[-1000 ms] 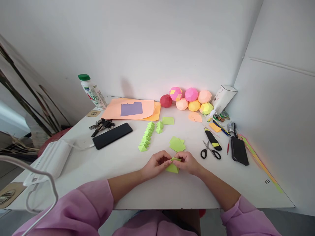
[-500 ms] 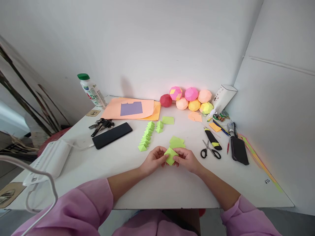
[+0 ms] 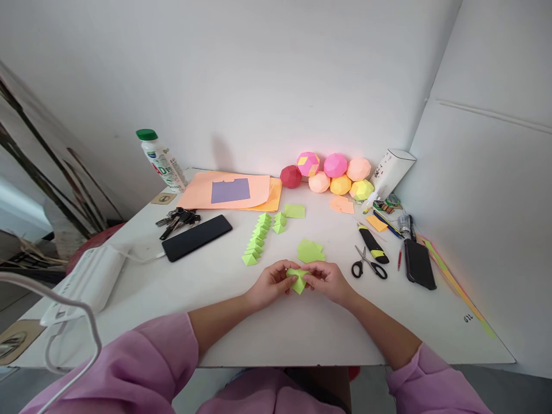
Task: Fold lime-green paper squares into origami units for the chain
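Observation:
A small green folded paper piece (image 3: 299, 282) is pinched between both hands near the middle of the white table (image 3: 276, 339). My left hand (image 3: 272, 283) grips its left side with thumb and fingers. On its right side my right hand (image 3: 328, 280) holds it the same way. Just beyond the hands lie loose green paper sheets (image 3: 310, 250). To the left stands a slanting row of green folded pieces (image 3: 257, 238), with a shorter group (image 3: 279, 222) beside it. Another flat green sheet (image 3: 295, 211) lies behind.
Scissors (image 3: 368, 263), a cutter (image 3: 373, 244) and a black phone (image 3: 420, 263) lie right. Colored paper balls (image 3: 335, 165) line the wall. Left are keys (image 3: 177, 220), a black slab (image 3: 197, 237), a bottle (image 3: 161, 164) and a white device (image 3: 86, 284).
The green piece now shows a creased, narrower shape instead of a flat diamond. Both hands have shifted slightly toward the body, uncovering more of the loose green sheets.

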`<action>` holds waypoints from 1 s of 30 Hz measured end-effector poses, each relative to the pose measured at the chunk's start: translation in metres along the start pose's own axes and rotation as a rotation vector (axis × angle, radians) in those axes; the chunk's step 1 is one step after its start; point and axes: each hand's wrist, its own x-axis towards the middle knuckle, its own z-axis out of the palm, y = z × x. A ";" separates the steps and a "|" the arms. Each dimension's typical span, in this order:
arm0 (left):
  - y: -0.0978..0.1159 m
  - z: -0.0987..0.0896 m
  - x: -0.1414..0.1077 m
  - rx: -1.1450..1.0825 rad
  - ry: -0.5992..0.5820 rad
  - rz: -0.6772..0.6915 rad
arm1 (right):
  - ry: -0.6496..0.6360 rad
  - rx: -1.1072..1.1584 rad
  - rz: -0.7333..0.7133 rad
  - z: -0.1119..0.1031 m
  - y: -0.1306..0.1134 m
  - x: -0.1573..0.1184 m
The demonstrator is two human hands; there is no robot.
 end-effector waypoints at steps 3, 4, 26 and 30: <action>0.000 0.000 0.000 -0.007 0.007 -0.017 | 0.021 -0.043 -0.017 0.001 -0.002 -0.001; 0.000 0.000 0.000 -0.008 0.013 -0.018 | 0.025 -0.047 -0.021 0.001 -0.002 -0.001; -0.005 -0.001 0.001 0.017 0.060 0.013 | 0.031 -0.180 -0.129 0.003 0.002 -0.002; -0.006 -0.002 0.001 0.012 0.064 0.015 | 0.038 -0.224 -0.166 0.003 0.000 -0.002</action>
